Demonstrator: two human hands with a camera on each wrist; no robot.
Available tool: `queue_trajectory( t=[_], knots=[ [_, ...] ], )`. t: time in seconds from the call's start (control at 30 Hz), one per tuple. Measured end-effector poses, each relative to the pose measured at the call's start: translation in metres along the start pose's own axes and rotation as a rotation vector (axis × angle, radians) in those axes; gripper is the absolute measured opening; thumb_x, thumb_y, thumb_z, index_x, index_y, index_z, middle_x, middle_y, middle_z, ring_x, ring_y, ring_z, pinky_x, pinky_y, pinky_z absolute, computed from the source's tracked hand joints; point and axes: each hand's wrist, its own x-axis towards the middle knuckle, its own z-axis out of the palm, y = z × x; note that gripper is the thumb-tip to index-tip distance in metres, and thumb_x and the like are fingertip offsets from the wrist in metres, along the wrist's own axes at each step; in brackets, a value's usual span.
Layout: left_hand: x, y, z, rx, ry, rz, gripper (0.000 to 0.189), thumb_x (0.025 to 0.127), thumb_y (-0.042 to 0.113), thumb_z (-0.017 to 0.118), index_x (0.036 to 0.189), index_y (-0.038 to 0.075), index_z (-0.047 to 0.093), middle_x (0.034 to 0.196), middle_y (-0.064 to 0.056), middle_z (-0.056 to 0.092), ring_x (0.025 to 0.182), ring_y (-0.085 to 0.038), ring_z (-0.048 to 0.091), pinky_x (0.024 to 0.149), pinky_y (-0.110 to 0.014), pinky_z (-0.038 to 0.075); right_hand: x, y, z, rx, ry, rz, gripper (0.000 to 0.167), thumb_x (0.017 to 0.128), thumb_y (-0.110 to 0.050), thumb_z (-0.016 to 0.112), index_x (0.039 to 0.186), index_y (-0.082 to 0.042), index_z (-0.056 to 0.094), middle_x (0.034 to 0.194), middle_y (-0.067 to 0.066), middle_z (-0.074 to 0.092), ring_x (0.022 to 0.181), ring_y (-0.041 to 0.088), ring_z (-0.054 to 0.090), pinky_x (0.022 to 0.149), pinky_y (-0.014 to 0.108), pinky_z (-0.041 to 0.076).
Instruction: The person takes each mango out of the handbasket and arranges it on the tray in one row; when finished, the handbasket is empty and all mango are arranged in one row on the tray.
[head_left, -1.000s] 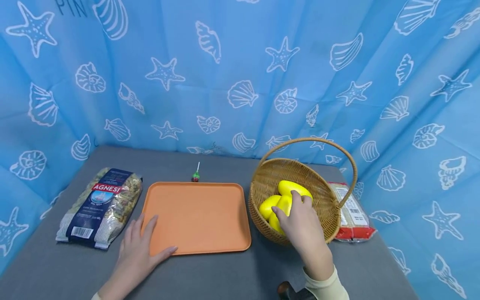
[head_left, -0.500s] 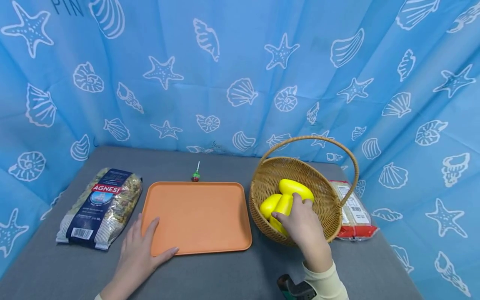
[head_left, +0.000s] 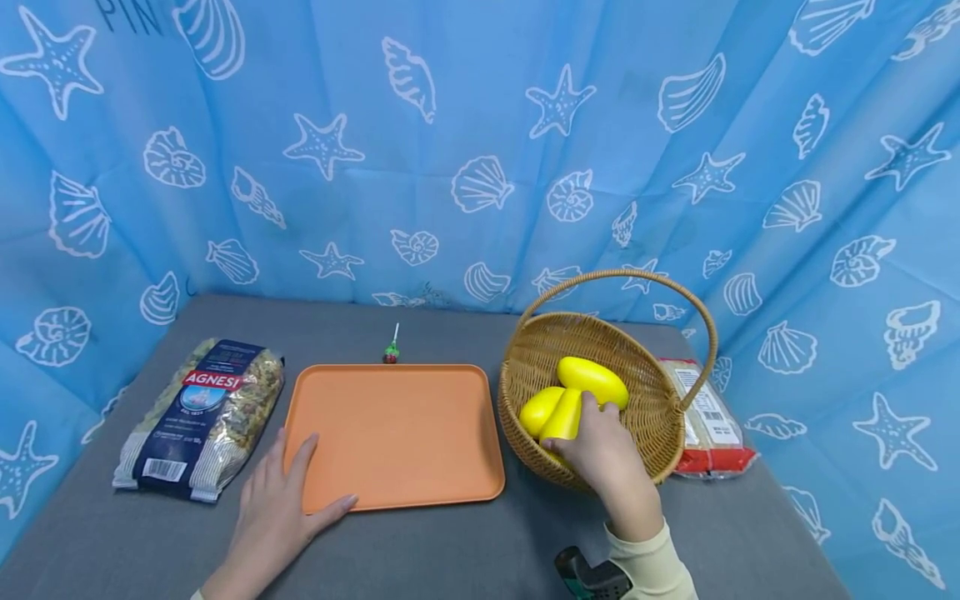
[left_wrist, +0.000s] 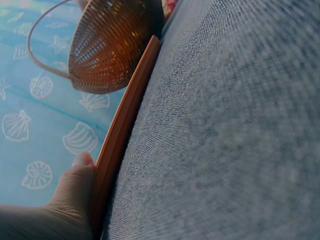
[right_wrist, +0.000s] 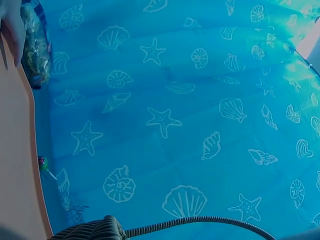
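In the head view, my right hand (head_left: 611, 458) reaches into a tilted wicker basket (head_left: 652, 421). Its thumb and fingers grip the nearest of the smooth yellow mango-like fruits (head_left: 564, 417). Two more yellow fruits (head_left: 592, 382) lie beside and behind that one. My left hand (head_left: 272, 508) rests at the near left corner of an orange tray (head_left: 393, 433), fingers along the left side and thumb at the front edge. The left wrist view has the thumb (left_wrist: 77, 180) against the tray's rim (left_wrist: 122, 120). The held fruit is out of the right wrist view.
A bag of Agnesi pasta (head_left: 198, 417) lies left of the tray. Behind the tray is a lollipop (head_left: 392, 348). A red and clear packet (head_left: 708, 425) lies partly behind the basket, whose handle (head_left: 615, 275) arches high. A patterned blue curtain (head_left: 480, 125) backs the grey table.
My right hand has moved slightly down and its fingers have closed round the nearest yellow fruit, which has turned a little. The left hand stays at the tray.
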Motion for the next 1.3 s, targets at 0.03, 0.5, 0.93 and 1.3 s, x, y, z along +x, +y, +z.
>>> queue_trajectory(
  t=[0.03, 0.5, 0.93, 1.3],
  knots=[
    [0.0002, 0.0, -0.0001, 0.001, 0.0, -0.001, 0.113, 0.067, 0.085, 0.054, 0.145, 0.005, 0.033, 0.15, -0.034, 0.016, 0.128, -0.052, 0.027, 0.097, -0.073, 0.024, 0.0002, 0.0002, 0.0004, -0.005, -0.005, -0.005, 0.092, 0.078, -0.034, 0.078, 0.141, 0.012, 0.029, 0.115, 0.039, 0.043, 0.076, 0.037, 0.056, 0.069, 0.049, 0.051],
    [0.0003, 0.0002, 0.0004, 0.0, -0.017, -0.027, 0.116, 0.065, 0.086, 0.054, 0.146, 0.006, 0.033, 0.15, -0.033, 0.016, 0.128, -0.053, 0.026, 0.097, -0.073, 0.023, 0.0025, 0.0032, 0.0041, 0.01, -0.027, -0.058, 0.095, 0.076, -0.026, 0.079, 0.141, 0.015, 0.023, 0.117, 0.038, 0.044, 0.076, 0.034, 0.056, 0.071, 0.049, 0.051],
    [-0.0011, 0.0003, 0.0002, -0.017, 0.009, -0.013, 0.115, 0.065, 0.085, 0.057, 0.145, 0.005, 0.034, 0.15, -0.032, 0.017, 0.128, -0.052, 0.027, 0.097, -0.072, 0.023, 0.0041, 0.0059, 0.0035, 0.041, -0.066, -0.058, 0.094, 0.078, -0.024, 0.078, 0.142, 0.013, 0.021, 0.123, 0.037, 0.041, 0.084, 0.035, 0.056, 0.075, 0.049, 0.05],
    [-0.0021, 0.0007, -0.0003, -0.017, 0.003, -0.019, 0.115, 0.066, 0.084, 0.057, 0.145, 0.004, 0.034, 0.15, -0.033, 0.017, 0.128, -0.052, 0.027, 0.097, -0.072, 0.023, 0.0041, 0.0079, 0.0025, 0.041, -0.06, -0.071, 0.095, 0.078, -0.026, 0.078, 0.143, 0.013, 0.02, 0.128, 0.039, 0.039, 0.089, 0.037, 0.057, 0.079, 0.051, 0.05]
  ],
)
